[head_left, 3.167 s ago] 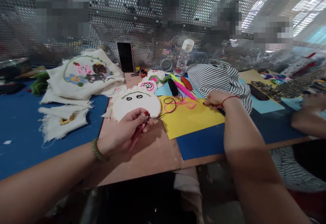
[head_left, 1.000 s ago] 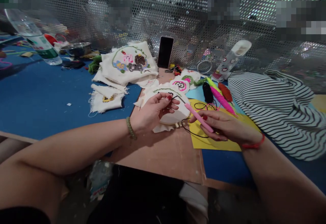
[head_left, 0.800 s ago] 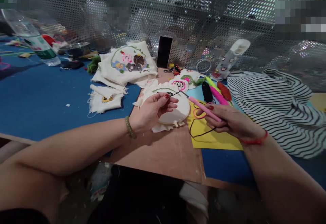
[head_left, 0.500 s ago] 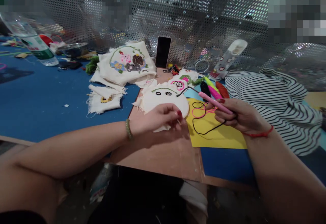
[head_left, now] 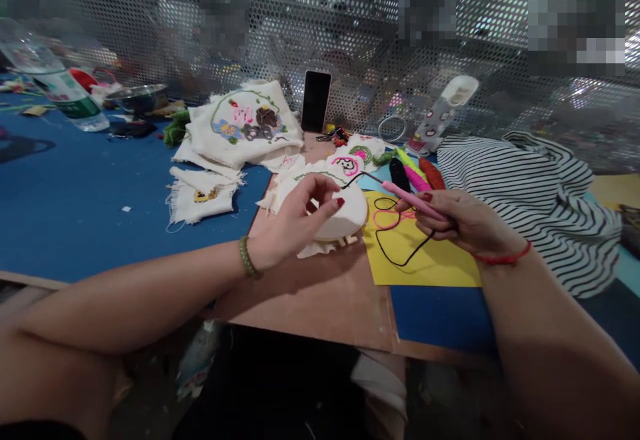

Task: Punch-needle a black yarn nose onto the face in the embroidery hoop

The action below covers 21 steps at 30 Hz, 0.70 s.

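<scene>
Head view: my left hand point(head_left: 295, 223) is raised over the embroidery hoop point(head_left: 345, 212), fingers loosely curled and apart, thumb and forefinger not closed on anything; whether the palm touches the cloth I cannot tell. The hoop lies on the brown board point(head_left: 320, 300), at about 12 o'clock from my wrist. My right hand point(head_left: 463, 223) is closed around a pink punch needle point(head_left: 413, 200), pinched between thumb and fingers, its tip pointing toward 10 o'clock, over the hoop's far edge. Black thread point(head_left: 400, 253) trails from it across the yellow paper point(head_left: 425, 267). At 3 o'clock from that hand lies striped cloth point(head_left: 540, 200). At 11 o'clock from the hoop sits an embroidered flower cloth point(head_left: 245, 123); at 12 o'clock a phone point(head_left: 316, 101) stands against the mesh wall.
</scene>
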Tool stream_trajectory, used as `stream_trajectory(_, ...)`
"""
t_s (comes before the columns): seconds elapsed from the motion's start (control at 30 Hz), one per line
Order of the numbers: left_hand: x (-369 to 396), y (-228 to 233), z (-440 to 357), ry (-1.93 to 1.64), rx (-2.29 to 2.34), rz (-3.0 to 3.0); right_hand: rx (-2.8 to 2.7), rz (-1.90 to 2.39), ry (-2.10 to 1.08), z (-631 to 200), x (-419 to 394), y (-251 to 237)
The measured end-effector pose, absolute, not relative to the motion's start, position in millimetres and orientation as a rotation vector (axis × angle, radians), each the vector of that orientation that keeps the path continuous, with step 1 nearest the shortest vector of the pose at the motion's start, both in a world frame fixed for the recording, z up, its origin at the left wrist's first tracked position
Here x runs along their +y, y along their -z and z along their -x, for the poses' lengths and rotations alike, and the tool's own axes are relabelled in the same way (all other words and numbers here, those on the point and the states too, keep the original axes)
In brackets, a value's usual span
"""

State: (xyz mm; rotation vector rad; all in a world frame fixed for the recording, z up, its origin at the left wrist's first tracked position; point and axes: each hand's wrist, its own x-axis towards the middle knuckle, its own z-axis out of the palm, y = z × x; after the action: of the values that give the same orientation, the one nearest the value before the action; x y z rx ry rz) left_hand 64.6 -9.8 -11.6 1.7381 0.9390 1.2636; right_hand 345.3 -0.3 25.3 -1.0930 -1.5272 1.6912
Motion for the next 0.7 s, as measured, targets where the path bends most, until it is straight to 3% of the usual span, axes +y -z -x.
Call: stream_trajectory(0.7, -0.1, 17.1, -64.8, -1.063, 0.946, -1.316, -1.682, 1.106, -1.733, -348.3, 1.7, -20.1)
